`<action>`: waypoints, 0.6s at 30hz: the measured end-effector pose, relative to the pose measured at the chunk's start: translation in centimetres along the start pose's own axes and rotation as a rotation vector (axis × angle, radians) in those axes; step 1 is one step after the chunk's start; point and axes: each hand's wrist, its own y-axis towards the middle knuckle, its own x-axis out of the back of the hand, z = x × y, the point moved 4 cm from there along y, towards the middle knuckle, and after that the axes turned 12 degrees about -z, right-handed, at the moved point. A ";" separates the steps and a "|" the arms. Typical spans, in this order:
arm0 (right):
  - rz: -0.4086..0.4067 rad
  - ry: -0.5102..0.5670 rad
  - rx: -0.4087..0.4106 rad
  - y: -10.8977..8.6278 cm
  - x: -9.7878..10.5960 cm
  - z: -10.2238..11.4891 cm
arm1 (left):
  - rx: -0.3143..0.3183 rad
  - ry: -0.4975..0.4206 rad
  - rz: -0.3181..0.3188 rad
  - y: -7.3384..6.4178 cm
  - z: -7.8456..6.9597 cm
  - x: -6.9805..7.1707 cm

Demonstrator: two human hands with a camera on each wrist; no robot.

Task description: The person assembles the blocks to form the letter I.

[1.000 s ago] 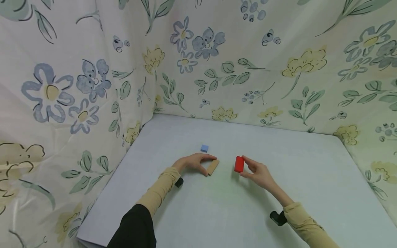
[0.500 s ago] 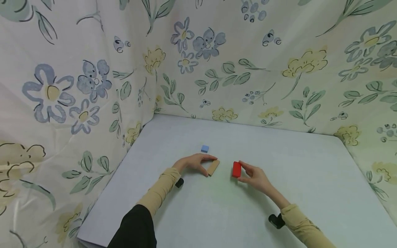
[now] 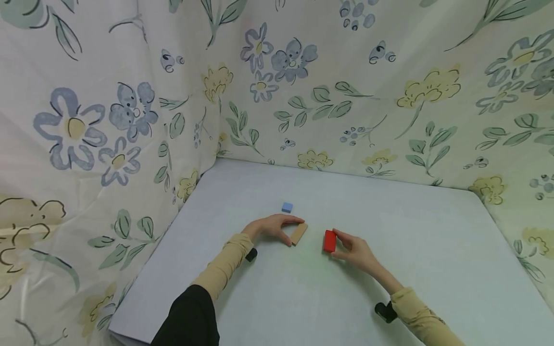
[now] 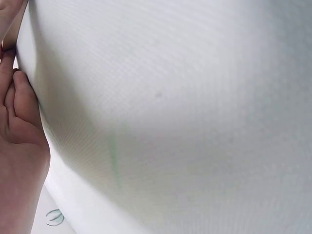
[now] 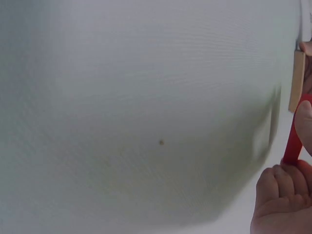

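A flat tan wooden block (image 3: 299, 234) lies slanted on the white table, its two ends between the thumb and fingertips of my left hand (image 3: 273, 227). To the right of it, my right hand (image 3: 357, 252) grips a red rectangular block (image 3: 329, 241) between thumb and fingers. A gap of table separates the two blocks in the head view. In the right wrist view, the red block (image 5: 294, 141) shows at the right edge, with the tan block (image 5: 297, 80) beyond it. The left wrist view catches only part of my left hand (image 4: 22, 146); the tan block is hidden there.
A small blue block (image 3: 287, 207) sits just beyond my left hand. The white table (image 3: 433, 230) ends at a floral curtain (image 3: 346, 96) behind and to the left. Dark wrist cameras hang beneath both forearms.
My right hand has brought the red block a little left and toward me, lower over the table. My left hand stays at the tan block.
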 end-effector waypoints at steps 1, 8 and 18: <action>-0.002 -0.007 0.002 0.0 0.0 -0.1 | 0.003 0.002 0.001 0.0 0.0 0.0; -0.021 -0.068 0.007 -0.1 -0.4 -0.2 | 0.013 0.003 0.003 0.1 0.0 -0.1; -0.024 -0.102 -0.015 -0.4 -0.7 -0.4 | 0.008 -0.014 0.001 0.1 0.0 0.0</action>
